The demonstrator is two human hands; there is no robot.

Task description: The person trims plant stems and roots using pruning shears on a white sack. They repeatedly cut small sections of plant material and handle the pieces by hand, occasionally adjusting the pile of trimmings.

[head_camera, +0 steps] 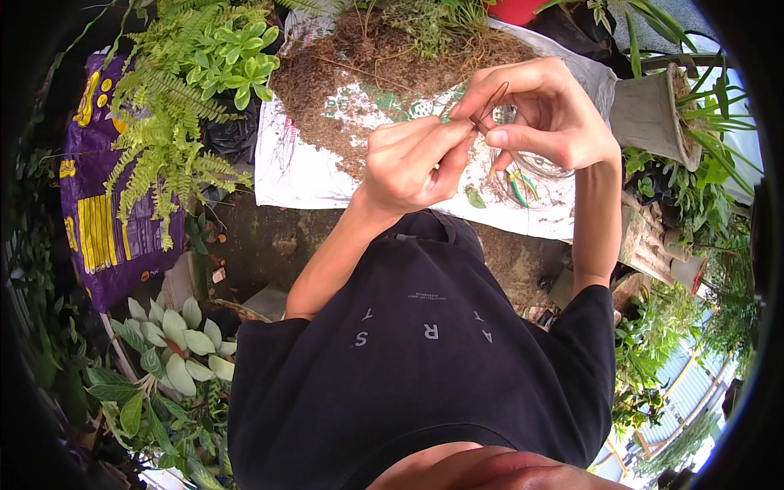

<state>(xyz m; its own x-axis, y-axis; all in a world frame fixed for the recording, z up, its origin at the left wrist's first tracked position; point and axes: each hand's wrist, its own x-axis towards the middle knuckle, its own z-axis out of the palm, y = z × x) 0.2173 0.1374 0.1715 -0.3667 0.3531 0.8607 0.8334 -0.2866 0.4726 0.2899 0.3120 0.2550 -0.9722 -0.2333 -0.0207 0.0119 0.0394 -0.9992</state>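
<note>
My left hand (410, 162) and my right hand (545, 116) are raised close together above a white plastic sack (294, 190). Between their fingertips is a thin dark wire (497, 98), bent into a narrow loop that sticks up from the pinch. Both hands grip it with thumb and fingers. Below my right hand, pliers with green and yellow handles (520, 185) lie on the sack. A loose coil of thin wire (551, 168) lies around them, partly hidden by the hand. Brown fibrous soil (312, 92) is spread over the sack's far and left parts.
A single green leaf (475, 198) lies near the sack's front edge. At left, a fern (153, 122) hangs beside a purple printed bag (116, 184). A grey pot (652, 116) with long-leaved plants lies tilted at right. Pale-leaved plants (184, 343) are at lower left.
</note>
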